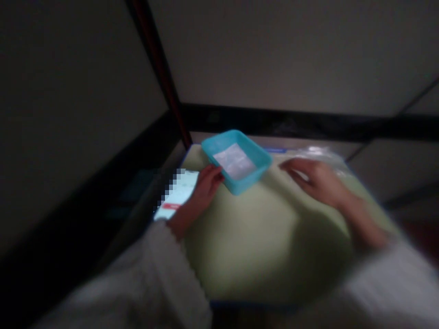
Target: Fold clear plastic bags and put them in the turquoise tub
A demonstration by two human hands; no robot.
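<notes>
My left hand (209, 179) pinches the near left rim of a turquoise plastic basket (252, 179), which looks tilted over the far part of the table. Inside the basket lies a flat whitish packet or sheet (235, 161); its details are blurred. To the right of the basket, my right hand (313, 179) hovers with thumb and fingers a little apart and nothing visible between them. Close behind that hand rests a crumpled clear plastic bag (322, 155).
A pale yellow-green table (240, 246) with a blue edge spreads below my hands. A lit phone-like screen (178, 194) sits at its left side. Walls with a dark band (240, 118) stand behind, and a dark reddish strip (156, 55) runs up the corner.
</notes>
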